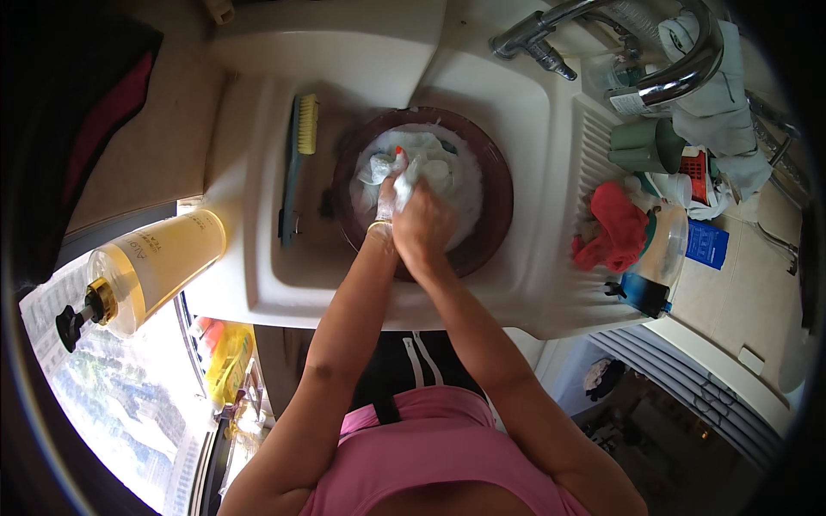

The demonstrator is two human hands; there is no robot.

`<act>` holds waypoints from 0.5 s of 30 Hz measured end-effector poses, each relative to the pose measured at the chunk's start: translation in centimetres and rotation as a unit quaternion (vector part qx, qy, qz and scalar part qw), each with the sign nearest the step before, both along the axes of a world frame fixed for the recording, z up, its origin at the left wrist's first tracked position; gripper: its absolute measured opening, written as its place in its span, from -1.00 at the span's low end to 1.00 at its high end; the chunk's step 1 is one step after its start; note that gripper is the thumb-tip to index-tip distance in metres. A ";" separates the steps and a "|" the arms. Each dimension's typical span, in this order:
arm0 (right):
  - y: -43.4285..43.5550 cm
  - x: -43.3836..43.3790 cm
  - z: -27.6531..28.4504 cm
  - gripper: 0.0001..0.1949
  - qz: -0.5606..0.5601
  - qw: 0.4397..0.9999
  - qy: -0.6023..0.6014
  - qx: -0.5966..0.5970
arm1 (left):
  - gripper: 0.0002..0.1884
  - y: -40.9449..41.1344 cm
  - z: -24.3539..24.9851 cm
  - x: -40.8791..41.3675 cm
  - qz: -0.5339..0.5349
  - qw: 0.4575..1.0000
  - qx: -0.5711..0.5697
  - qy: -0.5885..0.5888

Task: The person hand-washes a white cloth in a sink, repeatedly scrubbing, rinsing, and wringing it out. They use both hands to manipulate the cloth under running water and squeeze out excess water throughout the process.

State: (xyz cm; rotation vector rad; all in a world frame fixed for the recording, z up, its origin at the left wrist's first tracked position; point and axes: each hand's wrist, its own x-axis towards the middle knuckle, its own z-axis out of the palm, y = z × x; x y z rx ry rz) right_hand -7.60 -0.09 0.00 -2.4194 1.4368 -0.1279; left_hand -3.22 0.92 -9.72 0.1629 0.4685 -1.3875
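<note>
A round brown basin stands inside the pale sink, with white suds and wet white cloth in it. Over the basin my two hands press together on a bunched part of the cloth. My left hand, foamy and with a gold-coloured bracelet at the wrist, grips the cloth with its thumb pointing up. Slightly blurred, my right hand is closed around the cloth beside it. The fingers of both hands are partly hidden by cloth and foam.
A scrubbing brush leans at the sink's left side. The chrome faucet arches at upper right. A red cloth, a green cup and a blue box are on the right. A yellowish pump bottle stands left.
</note>
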 end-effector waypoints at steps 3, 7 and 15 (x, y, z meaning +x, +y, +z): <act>-7.2 2.0 -2.8 -0.89 -0.026 0.993 -0.042 -0.107 | -0.55 -1.0 2.1 -1.8 0.048 0.997 0.031 -0.051; -0.1 0.3 -0.9 -0.79 -0.022 0.997 -0.053 -0.051 | -0.55 -0.5 -1.5 0.2 0.070 0.974 -0.215 -0.004; -6.3 0.7 -2.7 -0.89 -0.066 0.994 -0.029 -0.079 | -0.59 -1.7 3.9 -1.8 0.005 0.997 0.068 -0.033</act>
